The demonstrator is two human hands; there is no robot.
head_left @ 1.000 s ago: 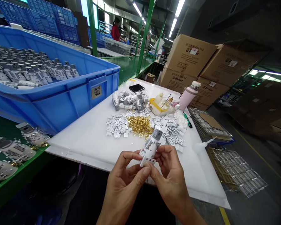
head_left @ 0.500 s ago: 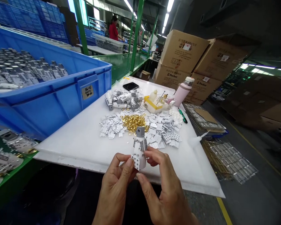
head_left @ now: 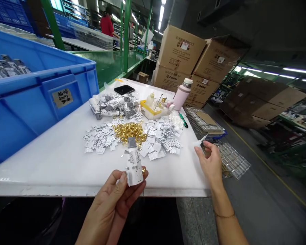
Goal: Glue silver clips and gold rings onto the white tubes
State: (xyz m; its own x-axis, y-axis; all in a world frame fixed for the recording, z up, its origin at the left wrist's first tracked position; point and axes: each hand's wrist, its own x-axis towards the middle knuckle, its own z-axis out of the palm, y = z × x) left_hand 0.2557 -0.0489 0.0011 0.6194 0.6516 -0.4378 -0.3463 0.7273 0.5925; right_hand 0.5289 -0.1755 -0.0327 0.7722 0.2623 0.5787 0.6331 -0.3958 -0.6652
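My left hand is closed around a white plastic model part with a grey block on top, held upright over the table's front edge. Grey lattice details run down its side, and a gold piece shows beside my fingers. At the table's right edge, my right hand has its thumb and fingers curled about a small translucent squeeze bottle with a thin pointed nozzle. Most of that bottle is hidden by the hand. Gold rings lie heaped between two piles of flat white plates, a left pile and a right pile.
More white model parts are piled behind the rings. A blue crate stands left. Farther back are a phone, a yellow-rimmed tray, a pink flask and a green-handled tool. Cartons are stacked beyond; one person works far off.
My right hand has left the model part and moved right to the squeeze bottle. My left hand still holds the part, with its plated side turned away. The view has shifted right.
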